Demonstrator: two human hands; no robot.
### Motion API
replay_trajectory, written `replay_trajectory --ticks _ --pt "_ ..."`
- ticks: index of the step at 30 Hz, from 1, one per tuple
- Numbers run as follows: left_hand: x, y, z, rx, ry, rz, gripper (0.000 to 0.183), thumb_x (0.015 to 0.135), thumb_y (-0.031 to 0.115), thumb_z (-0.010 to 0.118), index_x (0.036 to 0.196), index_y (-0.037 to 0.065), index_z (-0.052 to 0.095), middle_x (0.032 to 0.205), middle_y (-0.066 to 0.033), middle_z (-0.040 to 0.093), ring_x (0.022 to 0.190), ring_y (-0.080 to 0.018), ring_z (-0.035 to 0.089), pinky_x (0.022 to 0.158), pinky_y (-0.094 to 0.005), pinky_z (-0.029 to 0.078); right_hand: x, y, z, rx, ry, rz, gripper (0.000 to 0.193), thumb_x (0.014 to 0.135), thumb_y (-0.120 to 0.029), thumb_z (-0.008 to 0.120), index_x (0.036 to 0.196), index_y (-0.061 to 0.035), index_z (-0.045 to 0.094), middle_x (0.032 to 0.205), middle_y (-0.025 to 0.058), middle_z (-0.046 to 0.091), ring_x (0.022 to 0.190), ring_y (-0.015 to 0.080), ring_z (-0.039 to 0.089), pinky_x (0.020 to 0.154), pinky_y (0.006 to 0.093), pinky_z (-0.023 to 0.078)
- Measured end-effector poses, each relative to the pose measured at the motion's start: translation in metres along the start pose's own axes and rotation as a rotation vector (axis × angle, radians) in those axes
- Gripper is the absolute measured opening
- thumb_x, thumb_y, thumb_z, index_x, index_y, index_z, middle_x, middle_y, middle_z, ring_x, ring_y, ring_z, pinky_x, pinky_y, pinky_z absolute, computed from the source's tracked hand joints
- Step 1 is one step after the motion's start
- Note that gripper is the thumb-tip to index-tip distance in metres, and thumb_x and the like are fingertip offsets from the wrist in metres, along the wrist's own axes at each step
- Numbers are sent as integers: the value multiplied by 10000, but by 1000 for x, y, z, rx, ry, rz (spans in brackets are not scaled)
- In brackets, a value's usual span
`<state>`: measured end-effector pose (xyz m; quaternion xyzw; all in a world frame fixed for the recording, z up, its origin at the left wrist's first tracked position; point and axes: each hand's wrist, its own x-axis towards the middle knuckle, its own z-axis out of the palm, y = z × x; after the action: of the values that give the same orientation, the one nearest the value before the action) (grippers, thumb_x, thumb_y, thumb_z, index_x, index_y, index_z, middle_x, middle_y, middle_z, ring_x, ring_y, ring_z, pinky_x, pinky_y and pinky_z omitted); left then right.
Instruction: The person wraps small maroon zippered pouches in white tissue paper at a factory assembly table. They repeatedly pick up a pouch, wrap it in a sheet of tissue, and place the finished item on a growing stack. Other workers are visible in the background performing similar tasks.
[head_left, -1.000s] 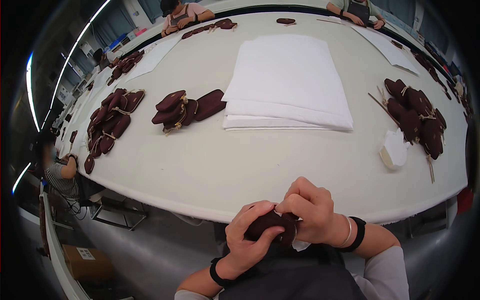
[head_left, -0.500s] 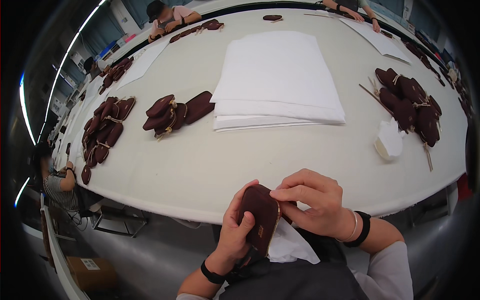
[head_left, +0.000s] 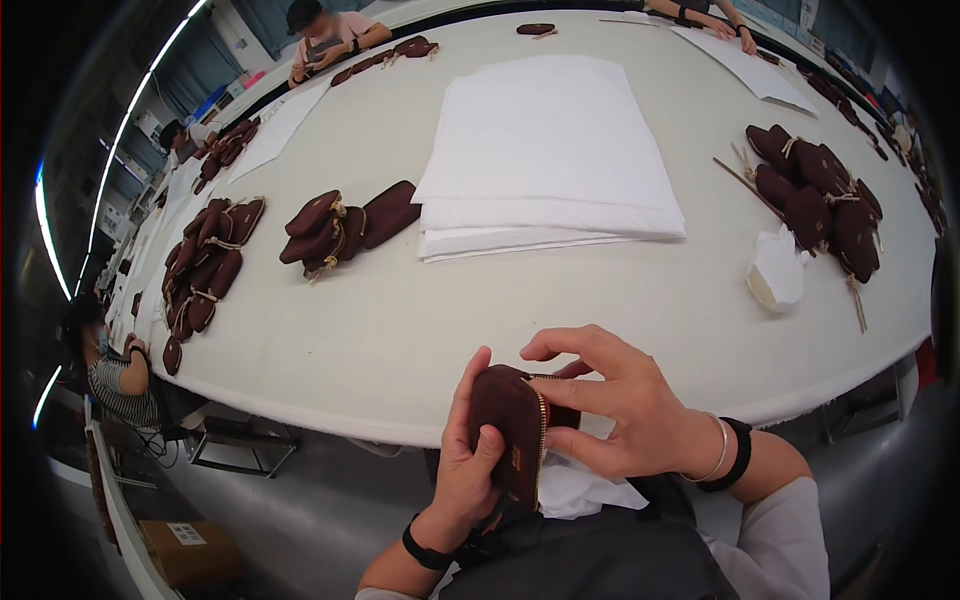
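Note:
A dark maroon zip pouch [head_left: 508,425] with a gold-toothed zipper is held upright at the table's near edge. My left hand [head_left: 465,465] wraps its left side, thumb across the front and fingers behind. On the zipper side, my right hand [head_left: 635,410] has its thumb and a finger at the pouch's edge, with another finger raised above. The pouch stands partly unzipped, and its far side shows between my right fingers. Crumpled white tissue paper [head_left: 590,490] hangs below the right hand; whether it comes out of the pouch is hidden.
A stack of white sheets [head_left: 550,140] lies mid-table. Left of it are a small group of maroon pouches [head_left: 335,235] and a larger pile [head_left: 205,265]. At right sit more tied pouches [head_left: 825,200] and a white wad [head_left: 777,270]. Other people work around the table.
The pouch has turned slightly, showing its zipper edge more. My right fingers have spread and lifted, and the thumb has moved lower along the edge. The tissue paper is more bunched.

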<state>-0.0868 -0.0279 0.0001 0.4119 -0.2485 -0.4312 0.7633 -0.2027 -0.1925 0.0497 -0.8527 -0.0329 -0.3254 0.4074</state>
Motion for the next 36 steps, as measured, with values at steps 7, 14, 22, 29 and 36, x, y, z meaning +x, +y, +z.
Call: replay_trajectory --ticks 7,14,22,29,36 --pt "0 -1 -5 38 -29 -53 862 963 411 685 1608 99 207 1461 -81 479 1340 -197 490 1127 -352 395 12 -8 -1 106 -74 300 411 754 -52 769 1121 -50 585 986 95 652 823 252 676 689 364 529" --pt "8 -1 5 17 134 -69 856 929 379 738 1590 119 260 1562 -64 369 1414 -192 407 1144 -366 388 29 22 18 -155 -36 41 336 741 14 719 1053 -68 625 892 98 652 762 282 660 663 353 521" --pt "14 15 -6 97 80 -55 1062 803 540 787 1594 116 219 1446 -91 511 1292 -241 559 1091 -409 479 21 6 -14 458 -381 506 656 836 -152 771 1411 -38 475 1151 137 682 1017 233 674 826 375 590" --pt "12 6 15 133 33 3 1080 800 312 880 1608 112 193 1446 -73 483 1317 -193 507 1092 -354 445 11 19 28 52 -11 291 509 726 -53 805 1198 -71 614 1037 99 689 911 283 684 789 335 551" --pt "16 8 0 32 123 42 1080 809 320 875 1607 130 171 1423 -77 498 1284 -209 535 1086 -365 457 14 -6 -5 347 -28 503 534 815 -109 782 1302 -50 572 1039 145 657 896 224 677 768 344 574"
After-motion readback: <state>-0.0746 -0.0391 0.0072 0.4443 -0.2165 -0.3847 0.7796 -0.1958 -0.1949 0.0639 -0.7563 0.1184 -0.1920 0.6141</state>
